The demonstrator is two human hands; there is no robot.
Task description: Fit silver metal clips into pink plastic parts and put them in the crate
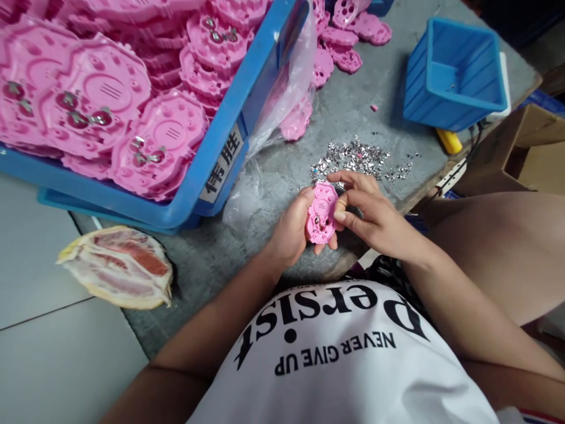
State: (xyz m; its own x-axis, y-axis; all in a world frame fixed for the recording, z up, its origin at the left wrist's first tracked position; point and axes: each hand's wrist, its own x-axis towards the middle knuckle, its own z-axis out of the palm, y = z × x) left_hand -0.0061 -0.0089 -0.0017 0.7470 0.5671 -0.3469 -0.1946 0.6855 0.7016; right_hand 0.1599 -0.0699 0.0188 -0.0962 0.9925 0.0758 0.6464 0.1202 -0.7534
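My left hand is closed around a pink plastic shell, gripping it by its left edge with fingers underneath. Raised rings, slots and a small metal piece show on the shell's upward face. At the shell's right edge is my right hand, its thumb and fingertips bent close together; whatever may be between them is too small to make out. Just beyond both hands, a scattered pile of small shiny metal pieces lies on the grey table.
A blue crate heaped with pink shells stands at the left. More pink parts lie behind a clear plastic bag. A blue bin sits at the right, above a cardboard box. A peeled pomelo half lies at front left.
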